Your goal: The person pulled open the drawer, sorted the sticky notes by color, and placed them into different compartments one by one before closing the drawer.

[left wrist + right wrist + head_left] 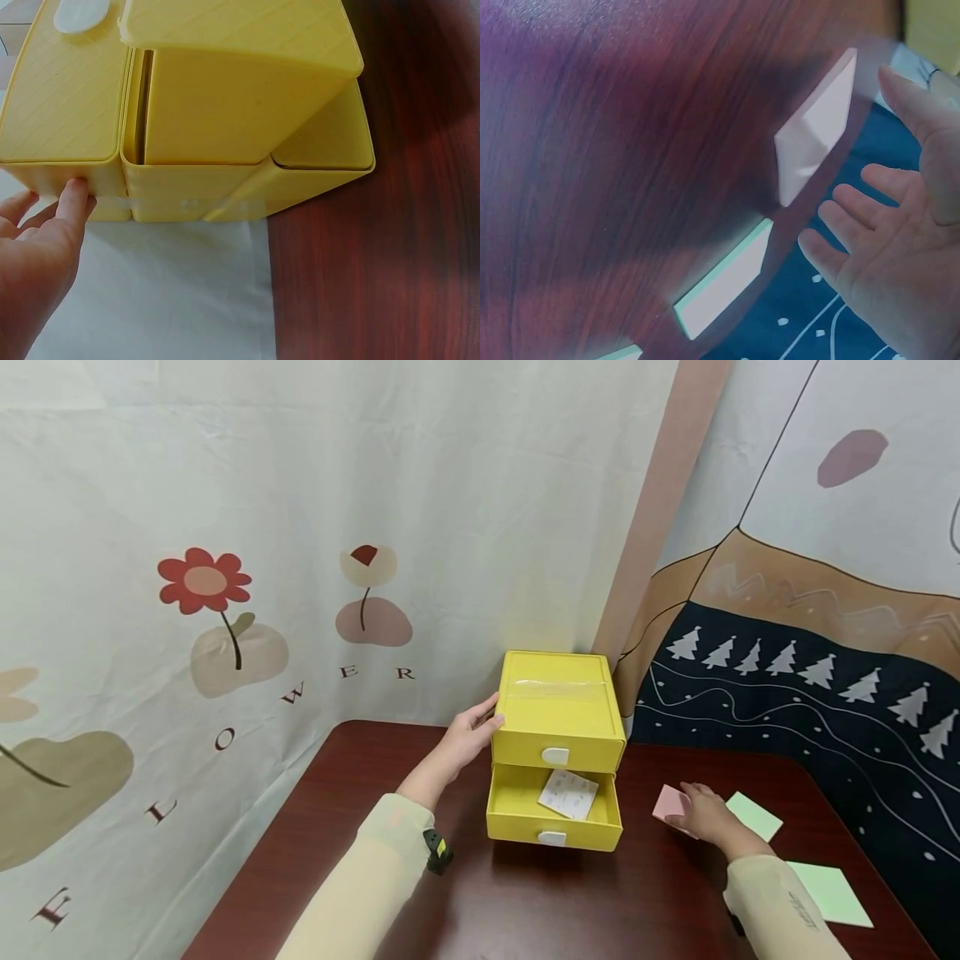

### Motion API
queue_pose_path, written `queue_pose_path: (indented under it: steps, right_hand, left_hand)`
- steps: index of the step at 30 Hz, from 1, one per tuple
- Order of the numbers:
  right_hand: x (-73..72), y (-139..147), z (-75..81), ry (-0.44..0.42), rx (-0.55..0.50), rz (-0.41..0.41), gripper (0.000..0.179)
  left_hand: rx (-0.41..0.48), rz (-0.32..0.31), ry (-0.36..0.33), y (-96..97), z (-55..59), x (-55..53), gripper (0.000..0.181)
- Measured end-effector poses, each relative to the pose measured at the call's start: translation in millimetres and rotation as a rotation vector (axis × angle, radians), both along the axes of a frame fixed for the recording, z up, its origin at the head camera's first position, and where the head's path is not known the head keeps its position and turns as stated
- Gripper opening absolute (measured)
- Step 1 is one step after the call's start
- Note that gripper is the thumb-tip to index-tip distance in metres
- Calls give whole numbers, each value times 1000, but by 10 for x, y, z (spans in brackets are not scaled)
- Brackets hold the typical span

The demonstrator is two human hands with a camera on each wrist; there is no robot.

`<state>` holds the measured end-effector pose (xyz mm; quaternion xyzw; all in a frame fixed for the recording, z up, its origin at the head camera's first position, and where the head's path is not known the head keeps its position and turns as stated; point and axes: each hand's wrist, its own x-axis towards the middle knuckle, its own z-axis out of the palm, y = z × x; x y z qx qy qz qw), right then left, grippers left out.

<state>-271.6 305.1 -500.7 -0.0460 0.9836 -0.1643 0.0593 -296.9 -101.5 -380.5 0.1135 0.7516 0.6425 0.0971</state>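
A yellow two-drawer box (558, 702) stands on the table with its lower drawer (517, 827) pulled out. Inside that drawer lies a white printed square (568, 793). My left hand (467, 739) touches the left side of the upper part; in the left wrist view its fingertips (75, 191) rest against the yellow wall. To the right of the box, my right hand (708, 814) hovers over a pink sticky-note pad (666, 802). The right wrist view shows its fingers (851, 206) spread and apart from the pink pad (817, 127).
Two light green sticky-note pads lie near the right hand, one (756, 817) just behind it and another (832, 893) beside the right sleeve (780, 902). The dark red-brown table (360, 777) meets a printed curtain (450, 527) at the back and right.
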Motion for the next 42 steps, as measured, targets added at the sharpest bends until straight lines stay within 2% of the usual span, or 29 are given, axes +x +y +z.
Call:
queue_pose_path:
  steps: [5, 7, 15, 20, 27, 31, 35, 42]
  right_hand:
    - [-49, 16, -44, -46, 32, 2, 81]
    - [-61, 10, -50, -55, 55, -1, 82]
    - [-90, -31, -44, -95, 115, -25, 79]
    - [-95, -53, -33, -107, 114, -44, 76]
    - [-67, -65, -30, -81, 86, -67, 77]
    - [-32, -63, -21, -40, 49, -113, 83]
    - [2, -57, -38, 47, 37, -139, 86]
    - [32, -47, -72, 172, 64, -117, 83]
  left_hand:
    - [-2, -10, 7, 16, 148, 118, 58]
    - [2, -12, 8, 21, 162, 134, 58]
    - [-5, -12, 1, 21, 176, 140, 58]
    - [-3, -16, -1, 25, 180, 135, 58]
    - [-17, -19, 3, 13, 178, 142, 58]
    - [-12, -26, 4, 2, 169, 144, 58]
    - [-8, -36, 5, -8, 166, 146, 58]
    - [-11, -37, 10, -7, 159, 139, 58]
